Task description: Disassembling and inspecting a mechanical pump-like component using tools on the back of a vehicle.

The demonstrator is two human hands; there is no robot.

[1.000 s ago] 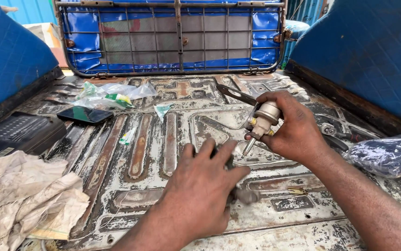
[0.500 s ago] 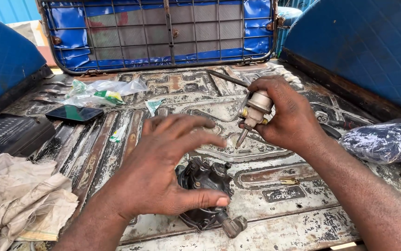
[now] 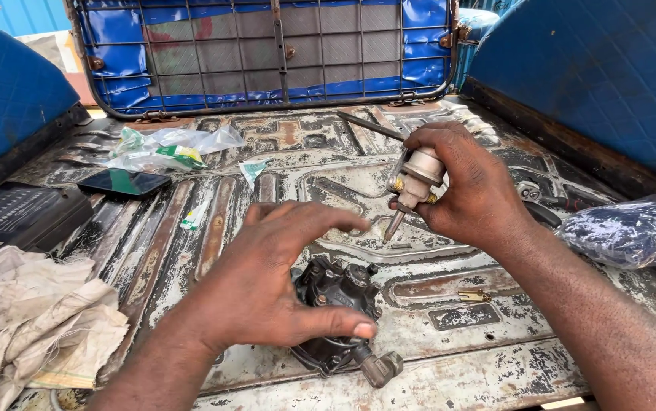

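Two hands busy here, so we've got a couple of ways to fumble this. Our left hand (image 3: 267, 285) is spread loose over the black housing (image 3: 334, 313), thumb at its 6 o'clock edge, fingers arched above and not really clamped on it. That housing sits on the flaky metal floor (image 3: 450, 380), near the front lip. Our right hand (image 3: 469, 186), up at 1 o'clock from it, is wrapped around the small brass-tipped valve (image 3: 413, 183), stem pointing down. We reckon a greasy grip could let the valve drop and bend that stem, or the housing could skid off the lip if nudged.
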